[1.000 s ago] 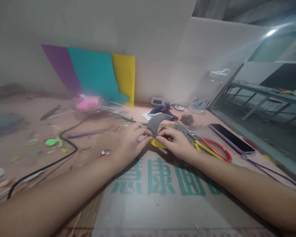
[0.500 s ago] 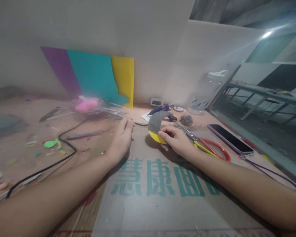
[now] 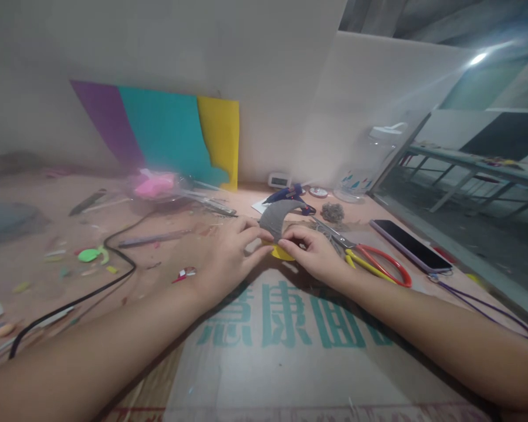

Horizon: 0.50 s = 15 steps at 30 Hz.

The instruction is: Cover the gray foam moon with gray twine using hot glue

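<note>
Between my two hands stands a crescent-shaped piece [image 3: 276,219], grey over its upper part and yellow at the bottom. My left hand [image 3: 240,249] pinches its lower left edge between thumb and fingertips. On the other side, the thumb and fingers of my right hand [image 3: 313,251] grip the lower right edge. Part of the yellow end is hidden by the fingers. Just behind the piece lies a blue glue gun [image 3: 286,194]. Scissors [image 3: 374,264] with red and yellow handles rest by my right wrist, and a clump of grey yarn [image 3: 333,212] sits beyond them.
At the right lie a phone [image 3: 410,246] and its purple cord; a clear bottle [image 3: 361,167] stands behind. A black cable [image 3: 114,281] and small scraps cover the left side. A purple, teal and yellow board [image 3: 167,135] leans on the wall.
My left hand has moved right and taken hold of the crescent's lower left edge. The piece has shifted slightly left and down in my right hand. A small red-and-white scrap now shows beside my left wrist.
</note>
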Available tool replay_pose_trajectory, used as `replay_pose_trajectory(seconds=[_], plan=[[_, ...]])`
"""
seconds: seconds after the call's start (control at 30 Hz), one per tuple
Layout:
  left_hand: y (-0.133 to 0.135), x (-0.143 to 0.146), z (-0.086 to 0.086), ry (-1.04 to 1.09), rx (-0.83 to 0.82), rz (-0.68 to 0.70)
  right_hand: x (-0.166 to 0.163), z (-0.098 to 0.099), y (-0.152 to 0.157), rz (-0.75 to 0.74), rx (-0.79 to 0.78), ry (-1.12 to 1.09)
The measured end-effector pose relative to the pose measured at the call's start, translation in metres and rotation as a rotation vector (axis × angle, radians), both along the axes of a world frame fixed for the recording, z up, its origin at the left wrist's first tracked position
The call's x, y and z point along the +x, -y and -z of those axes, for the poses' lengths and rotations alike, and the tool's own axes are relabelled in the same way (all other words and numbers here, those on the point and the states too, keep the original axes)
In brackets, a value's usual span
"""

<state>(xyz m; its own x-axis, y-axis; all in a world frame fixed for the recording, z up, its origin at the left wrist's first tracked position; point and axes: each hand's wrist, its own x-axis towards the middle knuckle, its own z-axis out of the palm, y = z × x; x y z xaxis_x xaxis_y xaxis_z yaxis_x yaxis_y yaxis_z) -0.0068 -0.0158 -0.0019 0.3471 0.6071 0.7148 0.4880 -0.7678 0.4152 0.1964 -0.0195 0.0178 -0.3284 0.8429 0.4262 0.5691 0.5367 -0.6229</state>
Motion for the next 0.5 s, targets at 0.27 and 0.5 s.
replay_pose_trajectory(seconds=[0.27,0.5], plan=[[0.000,-0.001,0.000,-0.061,0.000,0.019,-0.002,-0.001,0.004,-0.042,-0.022,0.011],[-0.004,-0.003,-0.002,0.231,-0.245,-0.120,0.003,0.006,-0.006,0.052,-0.168,-0.148]])
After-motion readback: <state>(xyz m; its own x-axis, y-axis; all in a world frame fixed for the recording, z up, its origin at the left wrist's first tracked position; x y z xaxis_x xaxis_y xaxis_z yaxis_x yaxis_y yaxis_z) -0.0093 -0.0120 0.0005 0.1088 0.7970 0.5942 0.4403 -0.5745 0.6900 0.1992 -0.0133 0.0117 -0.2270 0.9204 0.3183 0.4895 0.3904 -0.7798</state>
